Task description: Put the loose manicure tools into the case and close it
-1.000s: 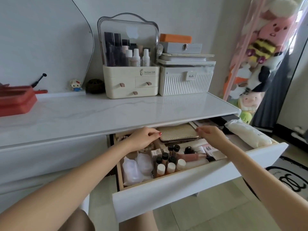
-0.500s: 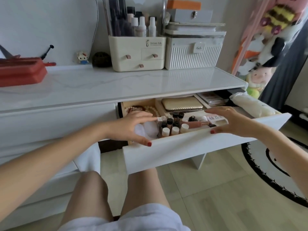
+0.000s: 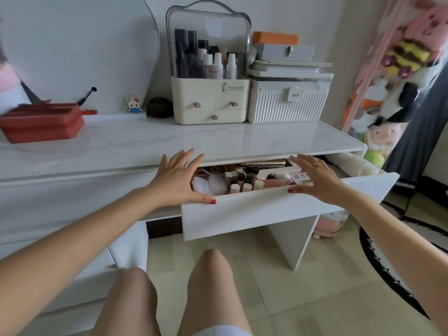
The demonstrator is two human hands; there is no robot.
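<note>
White drawer (image 3: 266, 209) front: gold case (image 3: 264, 163) lies between both flat hands.

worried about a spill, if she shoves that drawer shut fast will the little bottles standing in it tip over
Probably some wobble. The little bottles are narrow and upright, so likely top-heavy. But they stand packed close together near the front wall of the drawer, which should limit toppling. They look capped, so a leak seems unlikely. Both hands, left hand and right hand, lie flat on the front edge; a gentle push seems safer.
</note>
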